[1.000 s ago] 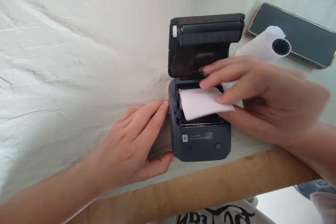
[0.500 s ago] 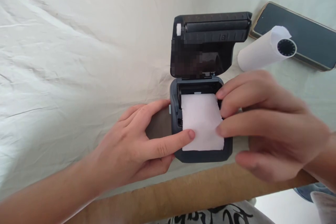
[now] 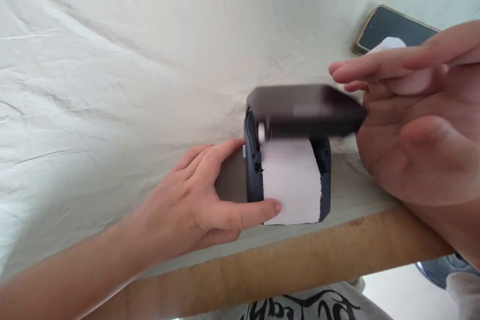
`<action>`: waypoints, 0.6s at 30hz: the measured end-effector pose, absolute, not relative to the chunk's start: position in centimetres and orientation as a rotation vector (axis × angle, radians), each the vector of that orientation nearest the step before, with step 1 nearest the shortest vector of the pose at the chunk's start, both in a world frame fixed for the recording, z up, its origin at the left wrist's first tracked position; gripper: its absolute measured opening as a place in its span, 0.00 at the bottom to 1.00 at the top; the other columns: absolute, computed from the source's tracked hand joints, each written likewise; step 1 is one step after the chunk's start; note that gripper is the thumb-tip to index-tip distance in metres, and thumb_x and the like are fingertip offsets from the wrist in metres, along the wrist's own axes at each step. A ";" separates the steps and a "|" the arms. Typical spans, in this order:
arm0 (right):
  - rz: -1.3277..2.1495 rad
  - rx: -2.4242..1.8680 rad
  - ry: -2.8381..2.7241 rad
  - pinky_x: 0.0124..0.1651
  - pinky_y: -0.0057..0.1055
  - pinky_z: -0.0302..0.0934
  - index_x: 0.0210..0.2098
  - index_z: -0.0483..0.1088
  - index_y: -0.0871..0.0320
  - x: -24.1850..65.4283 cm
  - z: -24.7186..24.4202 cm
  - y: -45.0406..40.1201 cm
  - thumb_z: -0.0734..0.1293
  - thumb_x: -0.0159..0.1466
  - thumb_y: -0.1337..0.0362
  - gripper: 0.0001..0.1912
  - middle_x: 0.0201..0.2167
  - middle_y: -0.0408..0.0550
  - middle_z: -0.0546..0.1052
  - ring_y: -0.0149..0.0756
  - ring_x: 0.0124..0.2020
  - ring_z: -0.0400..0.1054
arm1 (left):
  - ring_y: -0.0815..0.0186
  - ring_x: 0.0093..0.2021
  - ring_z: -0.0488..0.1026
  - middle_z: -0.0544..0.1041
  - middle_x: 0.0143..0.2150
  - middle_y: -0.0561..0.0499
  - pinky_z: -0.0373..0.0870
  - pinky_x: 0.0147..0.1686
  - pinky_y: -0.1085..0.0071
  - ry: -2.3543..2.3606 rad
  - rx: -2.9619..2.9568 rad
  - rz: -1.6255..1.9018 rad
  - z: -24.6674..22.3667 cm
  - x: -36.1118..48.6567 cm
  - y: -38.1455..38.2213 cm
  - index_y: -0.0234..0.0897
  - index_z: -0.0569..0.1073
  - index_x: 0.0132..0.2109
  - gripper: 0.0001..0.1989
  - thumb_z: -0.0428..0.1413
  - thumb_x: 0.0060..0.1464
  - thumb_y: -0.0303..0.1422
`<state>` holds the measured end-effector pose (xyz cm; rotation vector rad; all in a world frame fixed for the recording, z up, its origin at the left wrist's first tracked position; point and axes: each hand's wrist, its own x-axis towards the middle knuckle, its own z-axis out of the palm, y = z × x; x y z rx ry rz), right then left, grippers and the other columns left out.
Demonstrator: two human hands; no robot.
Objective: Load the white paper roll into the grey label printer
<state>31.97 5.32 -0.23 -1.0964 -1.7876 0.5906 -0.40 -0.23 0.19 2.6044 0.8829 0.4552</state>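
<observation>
A small dark label printer (image 3: 252, 182) lies on the cloth, its black lid (image 3: 292, 102) partway down over the body and blurred by motion. White paper (image 3: 292, 177) stretches from under the lid to the printer's front edge. My left hand (image 3: 198, 200) grips the printer from the left, thumb pressing on the paper near the front, fingers against the left side. To the right of the lid, my right hand (image 3: 420, 115) is open, palm showing and fingers stretched out. Its palm edge is close to the lid's right corner; whether they touch I cannot tell.
At the back right lies a phone (image 3: 393, 25). A white paper roll (image 3: 390, 44) beside it is mostly hidden behind my right hand. Wrinkled pale cloth (image 3: 112, 70) covers the surface, with a wooden edge (image 3: 262, 270) along the front.
The lid has swung from upright down over the printer. My right hand has left the paper and moved up and right, opening. The paper now reaches slightly farther forward under my left thumb.
</observation>
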 end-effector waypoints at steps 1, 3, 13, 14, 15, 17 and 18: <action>0.590 -1.026 -1.761 0.58 0.54 0.77 0.55 0.73 0.44 31.9 -0.1 5.2 0.67 0.73 0.35 0.24 0.57 0.53 0.79 0.51 0.57 0.80 | 0.40 0.73 0.75 0.61 0.83 0.45 0.85 0.63 0.42 0.899 2.592 0.450 0.2 -0.3 -0.3 0.71 0.68 0.76 0.35 0.63 0.71 0.30; 0.670 -0.942 -1.823 0.58 0.50 0.77 0.55 0.75 0.46 31.8 0.3 5.0 0.70 0.76 0.45 0.15 0.55 0.49 0.83 0.46 0.56 0.81 | 0.40 0.73 0.76 0.63 0.82 0.46 0.85 0.63 0.42 0.928 2.576 0.448 0.2 -0.1 -0.4 0.69 0.69 0.75 0.34 0.63 0.70 0.30; 1.051 -0.985 -2.082 0.59 0.43 0.82 0.57 0.70 0.48 31.7 1.9 5.5 0.75 0.75 0.52 0.17 0.61 0.49 0.84 0.43 0.60 0.83 | 0.43 0.67 0.83 0.77 0.72 0.28 0.88 0.58 0.45 0.892 2.716 0.582 0.5 0.3 0.3 0.42 0.68 0.72 0.25 0.57 0.72 0.32; 1.055 -0.979 -2.093 0.58 0.42 0.82 0.58 0.70 0.48 31.8 1.9 5.5 0.75 0.76 0.52 0.17 0.61 0.48 0.84 0.42 0.60 0.83 | 0.44 0.67 0.84 0.78 0.71 0.28 0.88 0.58 0.45 0.898 2.718 0.571 0.5 0.4 0.3 0.41 0.68 0.73 0.25 0.56 0.72 0.32; 1.051 -0.977 -2.103 0.58 0.41 0.82 0.58 0.70 0.48 31.9 1.8 5.6 0.75 0.76 0.53 0.17 0.62 0.48 0.84 0.42 0.61 0.83 | 0.44 0.66 0.85 0.78 0.71 0.28 0.89 0.58 0.45 0.902 2.716 0.568 0.6 0.4 0.4 0.41 0.68 0.73 0.25 0.56 0.72 0.32; 1.022 -0.979 -2.123 0.59 0.41 0.83 0.59 0.71 0.47 32.1 1.8 5.6 0.76 0.75 0.54 0.17 0.62 0.47 0.83 0.42 0.62 0.82 | 0.45 0.66 0.85 0.79 0.71 0.28 0.89 0.57 0.46 0.894 2.710 0.572 0.6 0.5 0.5 0.42 0.69 0.72 0.24 0.55 0.73 0.31; 1.005 -0.977 -2.132 0.60 0.41 0.83 0.59 0.71 0.46 32.1 1.8 5.5 0.76 0.74 0.55 0.18 0.62 0.46 0.83 0.42 0.63 0.82 | 0.45 0.66 0.85 0.79 0.71 0.29 0.89 0.57 0.47 0.895 2.704 0.574 0.7 0.5 0.5 0.42 0.69 0.72 0.24 0.55 0.73 0.31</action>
